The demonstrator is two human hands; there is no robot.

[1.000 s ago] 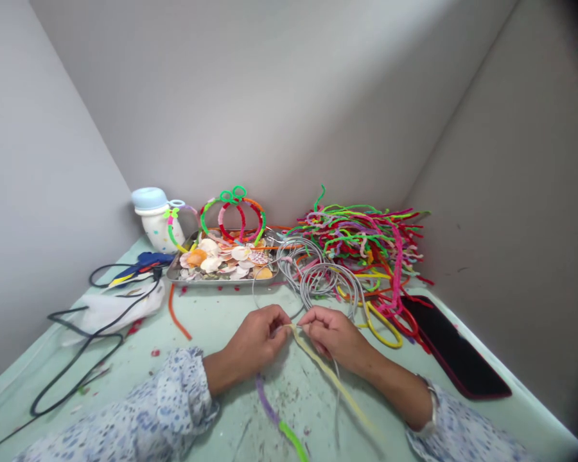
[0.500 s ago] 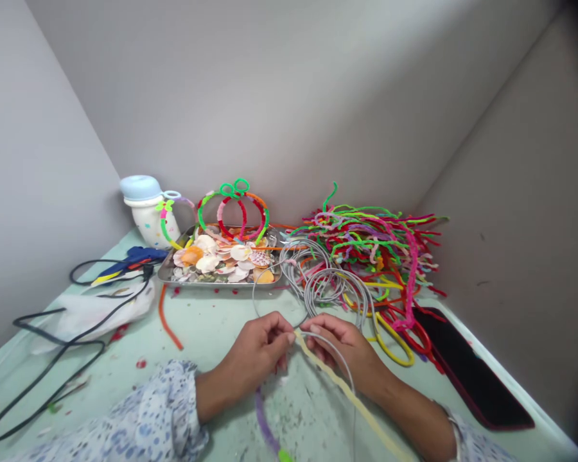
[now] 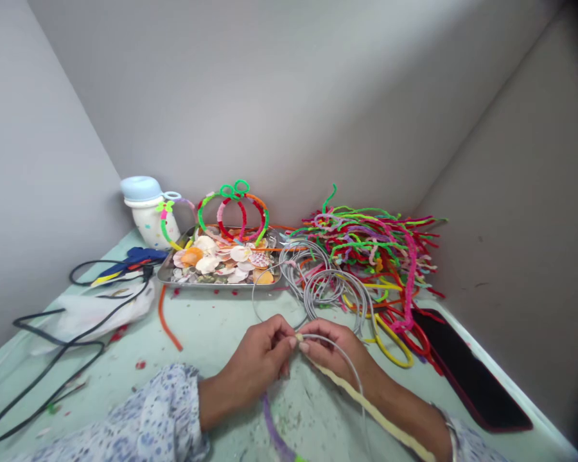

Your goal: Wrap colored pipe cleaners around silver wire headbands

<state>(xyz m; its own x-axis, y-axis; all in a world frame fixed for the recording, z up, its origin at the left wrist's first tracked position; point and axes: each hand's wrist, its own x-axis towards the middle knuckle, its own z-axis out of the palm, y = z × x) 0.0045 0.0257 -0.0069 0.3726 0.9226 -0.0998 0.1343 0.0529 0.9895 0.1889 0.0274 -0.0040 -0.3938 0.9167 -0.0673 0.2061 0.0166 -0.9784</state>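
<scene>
Low in the middle, my left hand [image 3: 264, 350] and my right hand [image 3: 334, 350] meet, thumbs and forefingers pinched close together. Between the fingertips is one end of a pale yellow pipe cleaner [image 3: 361, 401], which bends round a thin grey wire [image 3: 347, 359]. The rest of the pipe cleaner trails down beside my right forearm. Under my left hand a purple pipe cleaner [image 3: 273, 427] with a green part at its lower end hangs towards me; its upper end is hidden by the hand.
A metal tray [image 3: 212, 285] of seashells [image 3: 241, 253] stands behind, with pipe-cleaner hoops [image 3: 221, 218] on it. Coiled grey wire [image 3: 334, 279] and heaped pipe cleaners [image 3: 370, 237] lie right of it. A bottle [image 3: 147, 215], pliers [image 3: 130, 263], black cable [image 3: 72, 343] and phone [image 3: 472, 372] surround these.
The yellow pipe cleaner's end is now folded round the wire, and its tail has swung right against my right forearm. My right thumb has come in to pinch; the purple piece shifted slightly right.
</scene>
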